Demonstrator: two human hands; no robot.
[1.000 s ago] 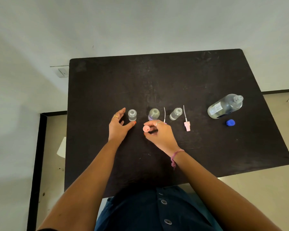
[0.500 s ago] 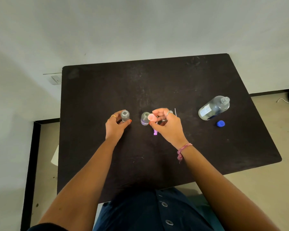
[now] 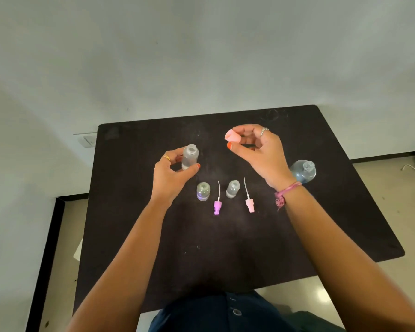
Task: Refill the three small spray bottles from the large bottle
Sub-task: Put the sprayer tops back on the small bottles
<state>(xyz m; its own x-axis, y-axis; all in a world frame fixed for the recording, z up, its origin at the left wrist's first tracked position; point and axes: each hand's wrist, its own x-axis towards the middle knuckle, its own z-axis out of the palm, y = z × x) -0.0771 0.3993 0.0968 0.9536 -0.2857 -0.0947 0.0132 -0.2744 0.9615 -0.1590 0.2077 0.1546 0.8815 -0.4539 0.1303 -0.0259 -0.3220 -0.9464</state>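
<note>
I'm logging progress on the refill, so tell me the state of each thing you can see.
Left hand: grips uncapped small bottle, lifted.
Right hand: pinches pink funnel.
Purple-based small bottle: uncapped, standing.
Third small bottle: uncapped, standing.
Purple sprayer: off, lying.
Pink sprayer: off, lying.
Large bottle: uncapped.

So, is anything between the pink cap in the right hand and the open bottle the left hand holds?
Nothing visible: the pink cap and held bottle have only bare table behind the gap.

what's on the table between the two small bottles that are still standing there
In the head view, a purple spray head with its dip tube lies on the table between the left small bottle and the right small bottle, touching neither.
</note>
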